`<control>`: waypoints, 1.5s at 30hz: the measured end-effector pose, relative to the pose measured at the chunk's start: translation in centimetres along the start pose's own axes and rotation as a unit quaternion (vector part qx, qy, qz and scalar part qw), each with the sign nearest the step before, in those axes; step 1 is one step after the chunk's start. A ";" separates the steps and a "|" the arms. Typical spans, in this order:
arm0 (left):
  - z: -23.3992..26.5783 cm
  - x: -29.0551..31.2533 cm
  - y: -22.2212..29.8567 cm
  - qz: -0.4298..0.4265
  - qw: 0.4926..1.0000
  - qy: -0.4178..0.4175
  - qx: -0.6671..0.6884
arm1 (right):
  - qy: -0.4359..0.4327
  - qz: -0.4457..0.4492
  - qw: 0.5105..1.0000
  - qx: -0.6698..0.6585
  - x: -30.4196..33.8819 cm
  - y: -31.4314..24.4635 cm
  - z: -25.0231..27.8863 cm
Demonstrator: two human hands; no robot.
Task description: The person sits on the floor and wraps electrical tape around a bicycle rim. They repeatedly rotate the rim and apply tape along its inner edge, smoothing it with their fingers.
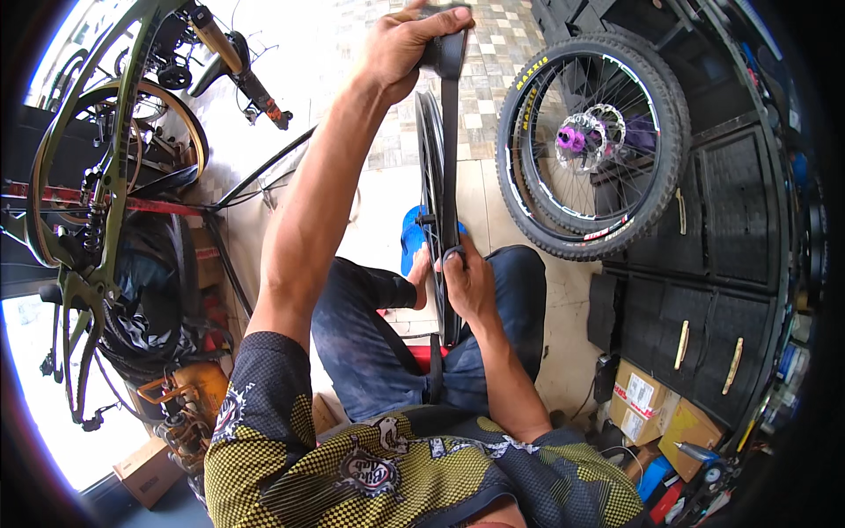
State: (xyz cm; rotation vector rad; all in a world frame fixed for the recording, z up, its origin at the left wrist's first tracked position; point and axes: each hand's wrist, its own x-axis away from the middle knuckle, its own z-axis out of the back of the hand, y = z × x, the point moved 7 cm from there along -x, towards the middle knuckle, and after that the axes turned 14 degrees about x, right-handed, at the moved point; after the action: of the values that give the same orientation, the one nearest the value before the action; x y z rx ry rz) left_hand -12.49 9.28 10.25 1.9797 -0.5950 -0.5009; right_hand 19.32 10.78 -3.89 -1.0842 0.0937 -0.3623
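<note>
A bicycle wheel rim (pixel 429 132) stands upright, edge-on, between my knees. Along its right side runs a long, flat black strip (pixel 450 150), pulled straight. High up and far out, my left hand (pixel 400 48) is closed on the wide end of the strip, thumb pressed over it. Lower down, the fingers of my right hand (pixel 468 286) wrap the strip and rim together, the thumb resting on top. The underside of that grip is hidden. My foot in a blue sandal (pixel 412 239) shows behind the rim.
Two tyred wheels (pixel 666 145) lean against black cabinets (pixel 739 194) on the right. A green bicycle frame (pixel 113 167) hangs at the left, over a red bar and black bags. Cardboard boxes (pixel 641 403) and tools sit at the lower right. An orange machine (pixel 198 387) stands lower left.
</note>
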 end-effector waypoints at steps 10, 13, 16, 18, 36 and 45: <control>4.7 -4.8 -0.4 -0.174 0.975 0.005 -0.140 | 0.003 -0.018 1.000 -0.005 0.3 1.3 -0.4; 5.2 -5.5 -1.1 -0.210 0.954 0.012 -0.213 | -0.003 -0.020 1.000 -0.013 0.2 1.7 -0.6; 5.4 -5.0 -1.9 -0.295 0.917 0.059 -0.261 | -0.005 -0.017 1.000 -0.009 0.2 1.5 -0.6; 5.3 -5.7 -3.2 -0.238 0.943 0.055 -0.227 | -0.004 -0.026 1.000 -0.006 0.4 2.3 -0.6; 10.4 -6.3 -7.1 -0.232 0.861 0.101 -0.442 | -0.020 -0.020 1.000 -0.004 0.1 0.6 -0.1; 12.4 -5.2 -9.4 -0.135 0.883 0.100 -0.439 | -0.014 -0.013 1.000 0.012 0.2 0.9 -0.2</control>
State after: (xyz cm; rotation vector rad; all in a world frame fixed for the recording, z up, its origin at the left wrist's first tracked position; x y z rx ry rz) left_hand -21.84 7.69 -3.14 1.2057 0.0713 -0.5899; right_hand 19.73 10.93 -4.76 -1.0680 0.0511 -0.3710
